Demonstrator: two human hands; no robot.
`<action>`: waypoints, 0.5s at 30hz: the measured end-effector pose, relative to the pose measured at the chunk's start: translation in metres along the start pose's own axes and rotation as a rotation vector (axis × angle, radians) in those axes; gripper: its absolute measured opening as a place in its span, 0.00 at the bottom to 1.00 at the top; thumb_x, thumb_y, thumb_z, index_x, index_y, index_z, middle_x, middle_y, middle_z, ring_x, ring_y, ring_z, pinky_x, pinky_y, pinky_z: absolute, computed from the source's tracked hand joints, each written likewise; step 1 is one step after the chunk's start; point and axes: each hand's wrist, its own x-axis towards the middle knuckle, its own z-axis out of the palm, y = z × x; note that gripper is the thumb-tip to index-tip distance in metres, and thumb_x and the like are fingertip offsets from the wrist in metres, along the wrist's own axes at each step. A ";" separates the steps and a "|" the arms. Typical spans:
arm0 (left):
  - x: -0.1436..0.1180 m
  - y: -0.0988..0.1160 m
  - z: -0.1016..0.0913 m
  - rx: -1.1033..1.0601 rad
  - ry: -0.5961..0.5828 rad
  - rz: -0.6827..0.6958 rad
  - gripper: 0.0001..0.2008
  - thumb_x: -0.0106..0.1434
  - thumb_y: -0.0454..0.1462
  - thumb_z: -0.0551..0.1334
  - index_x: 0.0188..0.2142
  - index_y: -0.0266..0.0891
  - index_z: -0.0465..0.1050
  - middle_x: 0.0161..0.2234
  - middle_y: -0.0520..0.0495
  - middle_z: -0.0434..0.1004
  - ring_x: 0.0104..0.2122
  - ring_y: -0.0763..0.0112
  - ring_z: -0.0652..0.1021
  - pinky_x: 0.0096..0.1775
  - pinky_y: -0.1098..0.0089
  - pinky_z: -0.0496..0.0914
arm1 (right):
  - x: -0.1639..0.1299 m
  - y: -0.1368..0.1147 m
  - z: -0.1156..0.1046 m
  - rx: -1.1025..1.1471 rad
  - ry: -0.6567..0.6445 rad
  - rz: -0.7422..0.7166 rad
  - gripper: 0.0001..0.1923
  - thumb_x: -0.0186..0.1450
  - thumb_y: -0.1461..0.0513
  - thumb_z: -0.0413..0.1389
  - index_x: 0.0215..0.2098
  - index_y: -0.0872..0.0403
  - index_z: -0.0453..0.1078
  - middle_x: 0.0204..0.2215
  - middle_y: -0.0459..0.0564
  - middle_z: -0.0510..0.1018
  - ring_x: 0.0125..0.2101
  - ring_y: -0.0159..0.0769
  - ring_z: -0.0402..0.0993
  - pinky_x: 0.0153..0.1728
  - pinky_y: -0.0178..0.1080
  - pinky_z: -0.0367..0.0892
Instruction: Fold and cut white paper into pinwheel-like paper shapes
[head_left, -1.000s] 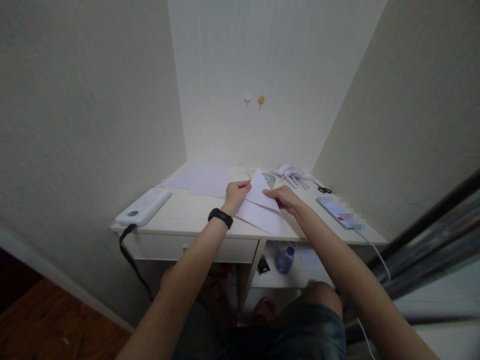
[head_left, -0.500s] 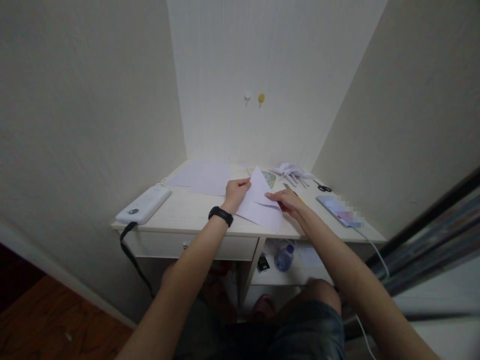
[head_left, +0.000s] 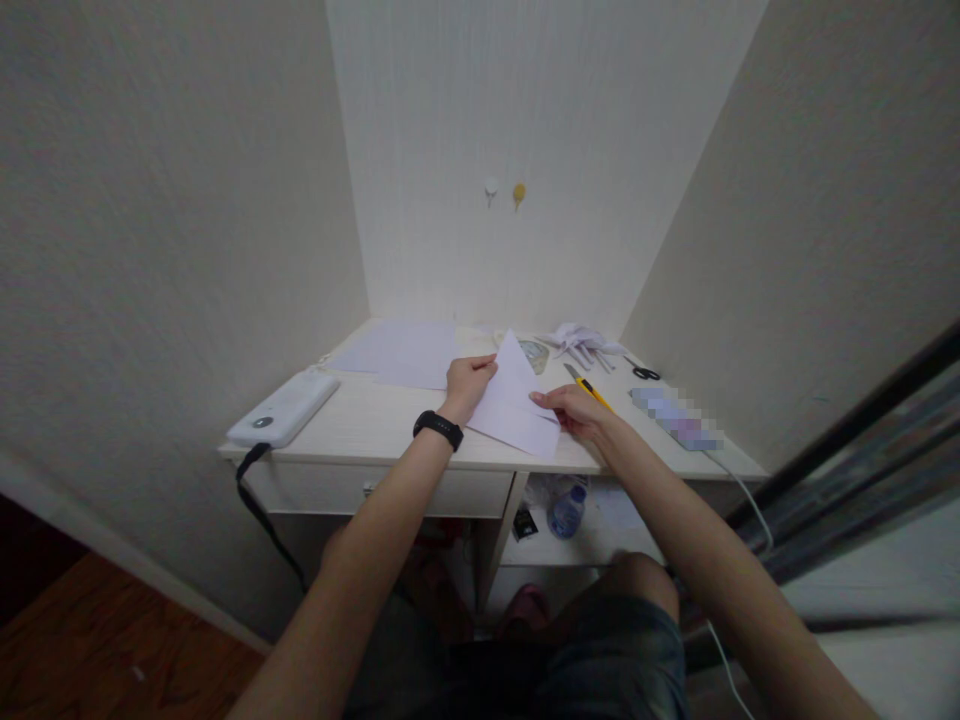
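A white sheet of paper [head_left: 514, 395], folded to a point at its far end, lies over the front middle of the desk. My left hand [head_left: 470, 385] grips its left edge near the point, thumb and fingers closed, with a black band on the wrist. On the right side, my right hand [head_left: 574, 407] pinches the paper's folded flap between thumb and fingers. Just beyond the right hand lies a yellow utility knife [head_left: 589, 388] with its blade end pointing away.
White sheets [head_left: 412, 352] lie at the back left, near a white box-like device [head_left: 283, 408] with a black strap. Crumpled paper [head_left: 581, 342], black-handled scissors [head_left: 645, 372] and a phone [head_left: 675, 418] on a cable sit right. A bottle [head_left: 567, 512] stands on the shelf below.
The paper's raised flap has come down closer to the sheet, with my right hand still on it. More of the utility knife shows. My left hand keeps its grip.
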 end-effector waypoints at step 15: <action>0.002 -0.002 -0.002 0.040 0.058 -0.098 0.13 0.49 0.33 0.70 0.37 0.35 0.83 0.40 0.37 0.83 0.42 0.56 0.81 0.48 0.62 0.72 | -0.004 0.011 -0.008 0.132 -0.006 0.045 0.14 0.50 0.60 0.71 0.21 0.59 0.72 0.20 0.48 0.77 0.21 0.30 0.71 0.22 0.33 0.71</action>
